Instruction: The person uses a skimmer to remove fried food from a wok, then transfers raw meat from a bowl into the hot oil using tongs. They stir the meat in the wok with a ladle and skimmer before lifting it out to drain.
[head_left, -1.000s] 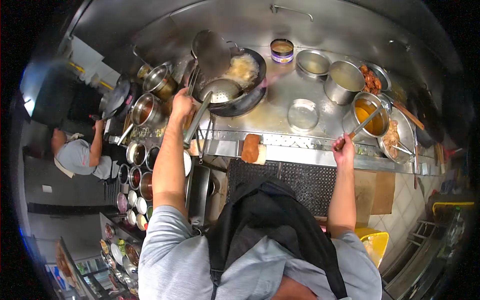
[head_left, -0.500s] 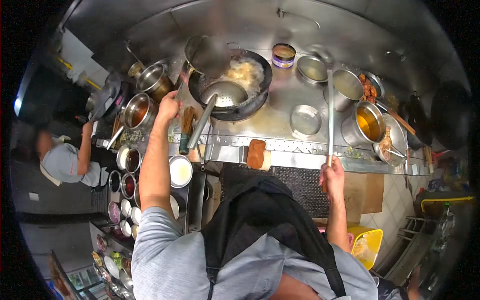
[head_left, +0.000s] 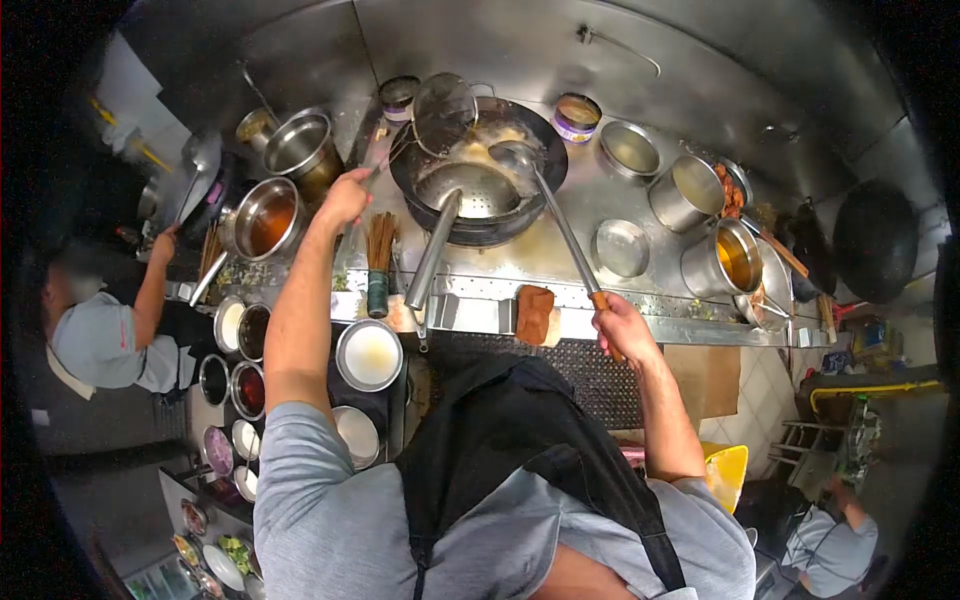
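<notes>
The right hand is closed around the wooden end of a long ladle. The ladle's bowl reaches far into the black wok, above the pale food. The left hand is closed on the thin handle of a round wire skimmer, which stands tilted at the far left rim of the wok. A perforated strainer rests inside the wok, between both hands.
</notes>
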